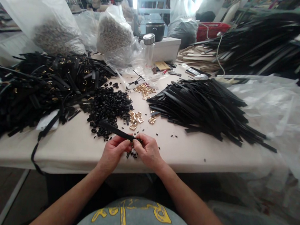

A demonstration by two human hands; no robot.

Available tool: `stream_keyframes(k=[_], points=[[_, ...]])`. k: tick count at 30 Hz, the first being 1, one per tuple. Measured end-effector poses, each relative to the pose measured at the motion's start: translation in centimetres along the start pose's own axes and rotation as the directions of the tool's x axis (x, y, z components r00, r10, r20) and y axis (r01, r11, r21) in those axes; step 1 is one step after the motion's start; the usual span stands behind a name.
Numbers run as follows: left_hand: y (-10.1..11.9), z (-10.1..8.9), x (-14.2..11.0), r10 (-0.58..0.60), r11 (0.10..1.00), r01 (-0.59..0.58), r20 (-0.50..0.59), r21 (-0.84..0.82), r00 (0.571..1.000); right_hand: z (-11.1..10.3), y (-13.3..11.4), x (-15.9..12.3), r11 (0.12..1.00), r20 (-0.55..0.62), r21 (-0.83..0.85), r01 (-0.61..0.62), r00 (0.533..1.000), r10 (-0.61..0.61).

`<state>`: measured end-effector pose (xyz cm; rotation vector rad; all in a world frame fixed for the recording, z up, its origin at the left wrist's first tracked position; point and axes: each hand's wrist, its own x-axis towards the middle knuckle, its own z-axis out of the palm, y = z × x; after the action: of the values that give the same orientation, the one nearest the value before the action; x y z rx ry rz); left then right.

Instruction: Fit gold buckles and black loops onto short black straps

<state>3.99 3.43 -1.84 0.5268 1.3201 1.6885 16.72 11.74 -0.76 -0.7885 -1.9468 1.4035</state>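
Note:
Near the table's front edge, my left hand [114, 153] and my right hand [148, 150] meet, both with fingers pinched on a black strap [116, 130]. The strap slants up and to the left from between my fingertips; its near end is hidden by them. Just beyond my left hand lies a heap of small black loops [111, 106]. Gold buckles [136, 119] are scattered behind my hands, with another pile of gold buckles [145, 90] farther back. Tiny black pieces [131, 155] lie under my fingers.
A stack of loose black straps [199, 106] covers the right of the table [177, 156]. Straps with gold buckles [64, 74] are heaped at left. Behind stand plastic bags of small parts [113, 33], a glass bottle [148, 53] and a white box [166, 49]. Plastic sheeting [271, 115] lies far right.

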Motion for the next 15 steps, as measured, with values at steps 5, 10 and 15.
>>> stream_keyframes(k=[5,10,15], points=[[1.1,1.0,0.2,-0.079,0.987,0.068,-0.078,-0.144,0.994,1.4,-0.2,-0.1,0.999,-0.087,-0.017,0.027,0.996,-0.028],[1.3,1.2,0.3,-0.131,0.972,0.114,-0.07,-0.208,0.989,1.5,-0.4,-0.2,0.996,-0.102,-0.025,0.085,0.991,-0.087],[1.0,0.6,0.4,-0.131,0.977,0.125,-0.021,-0.175,0.991,1.4,0.0,-0.2,0.993,-0.07,-0.055,0.103,0.992,-0.107]])
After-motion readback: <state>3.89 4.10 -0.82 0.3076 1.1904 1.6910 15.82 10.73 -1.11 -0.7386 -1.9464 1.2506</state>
